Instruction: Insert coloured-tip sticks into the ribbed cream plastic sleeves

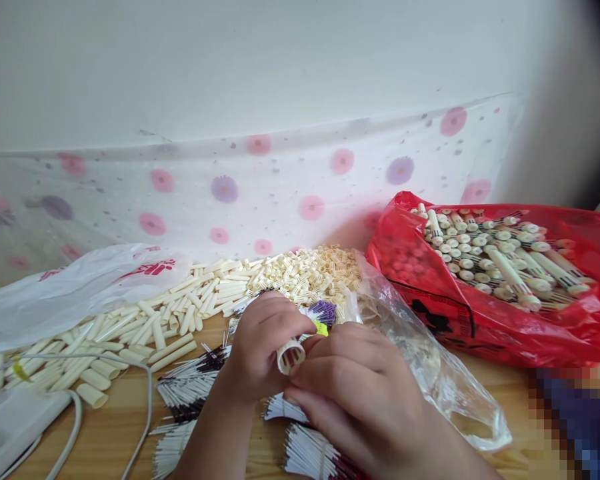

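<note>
Above a wooden table, 2 hands meet, left clamped around 1 cream tube.

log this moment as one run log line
left hand: grips cream tube | right hand: fingers at tube's open end | red bag: right side, holding filled tubes

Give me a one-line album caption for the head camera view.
Two hands work on a cream tube beside heaped tubes and a red bag.
</note>
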Tool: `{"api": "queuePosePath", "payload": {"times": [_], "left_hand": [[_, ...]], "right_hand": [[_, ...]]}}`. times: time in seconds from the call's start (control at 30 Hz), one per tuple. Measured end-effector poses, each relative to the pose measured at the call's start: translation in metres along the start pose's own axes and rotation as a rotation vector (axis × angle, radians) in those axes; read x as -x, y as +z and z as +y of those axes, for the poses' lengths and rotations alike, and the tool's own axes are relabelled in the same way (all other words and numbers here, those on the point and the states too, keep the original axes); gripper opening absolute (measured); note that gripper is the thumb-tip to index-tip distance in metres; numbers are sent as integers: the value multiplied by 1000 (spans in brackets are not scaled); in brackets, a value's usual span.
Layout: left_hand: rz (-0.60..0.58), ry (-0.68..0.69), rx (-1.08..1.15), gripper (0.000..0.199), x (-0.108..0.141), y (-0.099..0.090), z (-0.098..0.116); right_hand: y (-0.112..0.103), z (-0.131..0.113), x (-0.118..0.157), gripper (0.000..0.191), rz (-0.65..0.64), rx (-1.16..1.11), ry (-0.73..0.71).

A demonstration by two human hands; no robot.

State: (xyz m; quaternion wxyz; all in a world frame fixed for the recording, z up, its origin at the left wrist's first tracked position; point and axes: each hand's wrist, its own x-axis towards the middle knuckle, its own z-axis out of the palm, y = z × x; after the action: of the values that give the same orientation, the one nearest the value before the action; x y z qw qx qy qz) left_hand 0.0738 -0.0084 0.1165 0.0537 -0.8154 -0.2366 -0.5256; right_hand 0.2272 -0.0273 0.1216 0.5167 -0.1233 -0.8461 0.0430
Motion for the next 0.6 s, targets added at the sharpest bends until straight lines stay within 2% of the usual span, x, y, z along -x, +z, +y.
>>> {"api": "queuePosePath", "payload": {"times": [0.13,0.3,0.6], "left_hand": [[-46,-61,82,29,0,0,0],[-40,6,63,23,1,2,-2],[-36,36,66,21,1,4,-4]], "right_hand": [[7,-2,-1,1,83,9,21],[9,-6,-1,8,158,90,21],[-1,-12,-2,13,-31,98,72]]}}
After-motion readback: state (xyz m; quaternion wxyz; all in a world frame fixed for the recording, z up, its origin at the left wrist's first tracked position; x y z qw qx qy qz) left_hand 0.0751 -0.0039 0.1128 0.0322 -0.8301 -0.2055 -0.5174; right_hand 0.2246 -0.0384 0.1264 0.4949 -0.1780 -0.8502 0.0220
